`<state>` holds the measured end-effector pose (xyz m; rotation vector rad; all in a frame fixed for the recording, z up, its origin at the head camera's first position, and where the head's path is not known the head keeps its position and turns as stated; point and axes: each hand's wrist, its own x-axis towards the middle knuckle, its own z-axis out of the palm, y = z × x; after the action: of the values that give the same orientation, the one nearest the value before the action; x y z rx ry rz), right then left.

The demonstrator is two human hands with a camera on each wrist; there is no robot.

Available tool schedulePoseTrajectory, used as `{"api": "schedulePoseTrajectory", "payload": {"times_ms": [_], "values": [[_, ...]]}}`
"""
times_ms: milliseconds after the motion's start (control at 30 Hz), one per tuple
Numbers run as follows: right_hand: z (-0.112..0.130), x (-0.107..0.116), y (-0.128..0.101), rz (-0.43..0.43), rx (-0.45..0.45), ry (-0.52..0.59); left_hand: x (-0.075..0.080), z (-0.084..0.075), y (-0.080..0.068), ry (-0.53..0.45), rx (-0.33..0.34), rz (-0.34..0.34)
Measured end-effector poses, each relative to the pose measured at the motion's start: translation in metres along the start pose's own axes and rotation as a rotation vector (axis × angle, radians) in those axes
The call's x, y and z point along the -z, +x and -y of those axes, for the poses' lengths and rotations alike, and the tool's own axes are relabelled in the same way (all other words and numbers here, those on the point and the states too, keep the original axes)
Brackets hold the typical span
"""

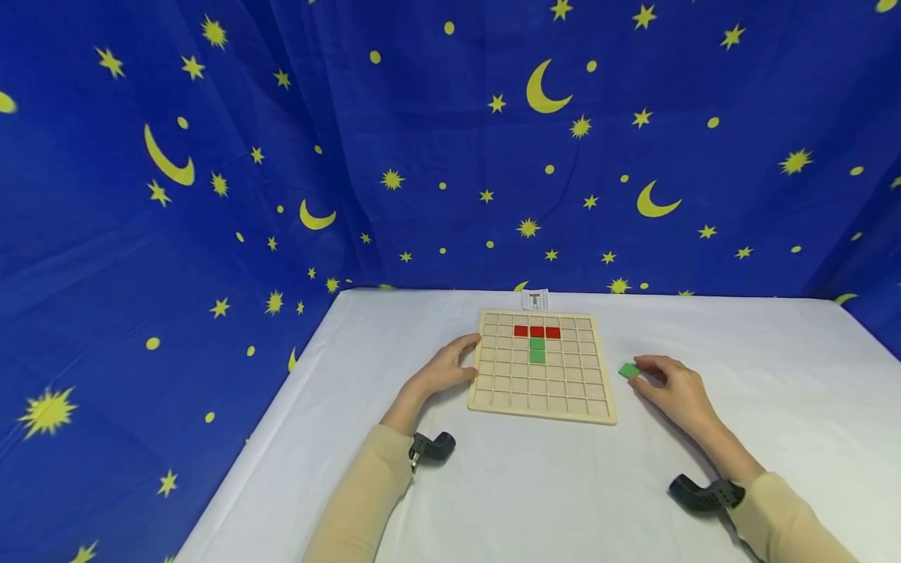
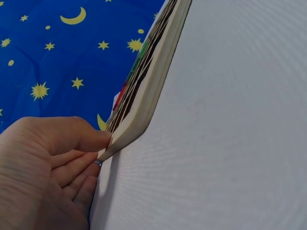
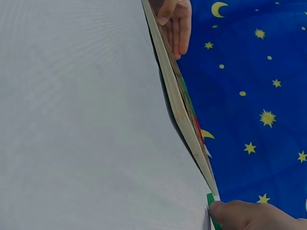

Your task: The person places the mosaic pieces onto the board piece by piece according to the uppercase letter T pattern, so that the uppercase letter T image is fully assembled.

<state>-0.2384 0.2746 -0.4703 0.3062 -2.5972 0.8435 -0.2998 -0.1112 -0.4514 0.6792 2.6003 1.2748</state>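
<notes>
A square wooden grid board [image 1: 542, 416] lies on the table. Three red tiles [image 1: 537, 332] form a row in its upper part, and two green tiles [image 1: 537, 350] run down from the middle one. At the board's left edge is my left hand [image 1: 442, 371], thumb and forefinger apart and touching the frame. In the left wrist view the thumb [image 2: 91, 136] rests at the board's corner. To the right of the board, my right hand [image 1: 677, 389] pinches a loose green tile [image 1: 628, 370] between thumb and fingers, low over the table.
A small printed card [image 1: 535, 299] with a T-shaped pattern lies just behind the board. White cloth covers the table [image 1: 493, 485]. Blue curtains [image 1: 450, 141] with yellow moons and stars hang at the back and left. Each wrist wears a black camera mount [image 1: 704, 494].
</notes>
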Motion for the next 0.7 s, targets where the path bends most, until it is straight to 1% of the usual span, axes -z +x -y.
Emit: {"api": "schedulePoseTrajectory", "payload": {"times_ms": [167,333,400,500,600,667,700], "values": [[0.000,0.001,0.002,-0.004,-0.003,0.003,0.000,0.000,0.001,0.004,-0.007,0.001],[0.002,0.008,0.006,-0.030,0.014,0.035,0.000,0.000,0.000,-0.024,0.004,0.002],[0.004,0.014,0.010,-0.038,-0.005,0.073,0.001,-0.001,0.000,-0.036,0.006,-0.003],[0.004,0.026,0.017,-0.056,-0.053,0.144,0.001,0.000,0.002,-0.022,-0.002,-0.008],[-0.007,0.030,0.024,-0.081,-0.086,0.213,0.001,0.001,0.002,-0.014,-0.005,-0.001],[-0.009,0.032,0.029,-0.086,-0.102,0.266,0.001,0.001,0.002,-0.008,-0.007,0.002],[-0.006,0.032,0.031,-0.084,-0.120,0.290,0.000,0.001,0.002,-0.006,-0.004,0.004]]}}
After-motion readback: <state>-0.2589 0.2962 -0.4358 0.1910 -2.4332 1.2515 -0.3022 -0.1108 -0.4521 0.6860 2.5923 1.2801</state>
